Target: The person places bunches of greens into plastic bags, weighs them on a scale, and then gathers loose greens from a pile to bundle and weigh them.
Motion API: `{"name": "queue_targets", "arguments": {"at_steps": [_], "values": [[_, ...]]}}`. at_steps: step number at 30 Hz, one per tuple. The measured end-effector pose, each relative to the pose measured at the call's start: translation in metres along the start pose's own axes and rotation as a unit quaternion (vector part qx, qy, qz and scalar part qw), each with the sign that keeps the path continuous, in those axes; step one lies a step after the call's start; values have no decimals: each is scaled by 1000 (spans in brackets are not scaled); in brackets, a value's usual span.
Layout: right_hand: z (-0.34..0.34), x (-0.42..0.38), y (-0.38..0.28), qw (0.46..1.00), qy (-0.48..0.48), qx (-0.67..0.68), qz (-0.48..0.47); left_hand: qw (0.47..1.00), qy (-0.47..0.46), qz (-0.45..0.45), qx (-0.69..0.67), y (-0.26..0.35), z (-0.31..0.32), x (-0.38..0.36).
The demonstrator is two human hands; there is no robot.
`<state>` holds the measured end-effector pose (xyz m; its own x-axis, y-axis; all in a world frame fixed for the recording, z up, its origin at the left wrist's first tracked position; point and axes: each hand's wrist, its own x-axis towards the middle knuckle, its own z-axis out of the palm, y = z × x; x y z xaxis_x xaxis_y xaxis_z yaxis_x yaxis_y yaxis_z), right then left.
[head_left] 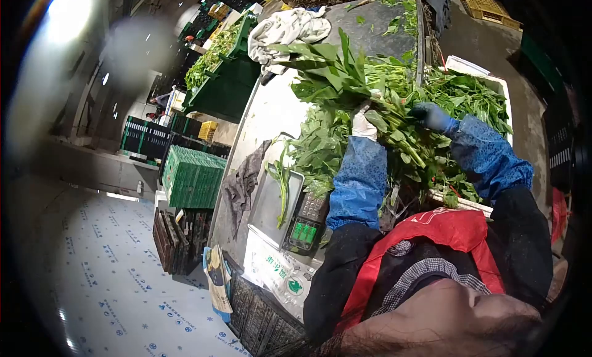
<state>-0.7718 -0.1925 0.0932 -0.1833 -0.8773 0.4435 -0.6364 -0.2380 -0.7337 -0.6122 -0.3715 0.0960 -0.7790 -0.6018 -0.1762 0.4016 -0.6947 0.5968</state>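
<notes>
My left hand, in a whitish glove, is closed around a bunch of leafy greens. The broad leaves point up and left, and the stems run down to the right. My right hand, in a dark blue glove, is beside those stems with its fingers curled. What its fingers pinch is hidden. Loose greens are heaped on the table under my left forearm. A digital scale with a lit green display stands left of that forearm. Its metal tray bears a single leafy stalk.
A white foam box full of greens stands at the right. A pale cloth and a dark rag lie on the table. Green crates are stacked to the left, near a green bin holding leaves.
</notes>
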Motion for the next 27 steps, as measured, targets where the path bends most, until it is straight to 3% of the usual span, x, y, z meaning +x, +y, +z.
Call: {"name": "queue_targets", "arguments": {"at_steps": [2,4,6,7,10,12,14,15,16,19,21,22,24,25,27], "values": [[-21,-15,17,975,-165,51,142,999,-14,40,32,16,-3,-5],[-43,-28,20,923,-265,-203,191,996,-27,66,45,35,-2,-11],[-47,-40,67,892,-292,-292,182,994,-39,92,54,50,-2,-17],[-51,-33,42,907,-228,-302,185,992,-45,99,60,52,-3,-19],[-46,-5,-3,987,-98,-6,129,988,-66,105,93,46,-5,-20],[-39,9,-57,996,-23,-79,-26,984,-83,109,116,38,-11,-18],[-27,8,-39,994,-100,27,26,982,-56,173,46,28,-6,-13],[-26,3,-27,967,-174,117,147,953,-231,195,-27,27,9,-20],[-25,-1,-25,946,-130,157,253,961,-188,202,16,27,7,-24],[-37,2,-13,948,-103,149,262,964,-11,253,77,25,2,-25],[-36,-4,6,946,-71,146,282,973,-38,226,14,29,-2,-27],[-37,-6,7,956,-15,95,278,964,34,239,110,36,-7,-26],[-39,-10,9,997,24,-16,72,969,64,233,58,35,-12,-15],[-40,-4,-9,989,18,-146,-15,983,56,170,39,40,37,-49],[-29,11,-65,984,3,-162,-68,980,51,192,3,26,25,-22]]}}
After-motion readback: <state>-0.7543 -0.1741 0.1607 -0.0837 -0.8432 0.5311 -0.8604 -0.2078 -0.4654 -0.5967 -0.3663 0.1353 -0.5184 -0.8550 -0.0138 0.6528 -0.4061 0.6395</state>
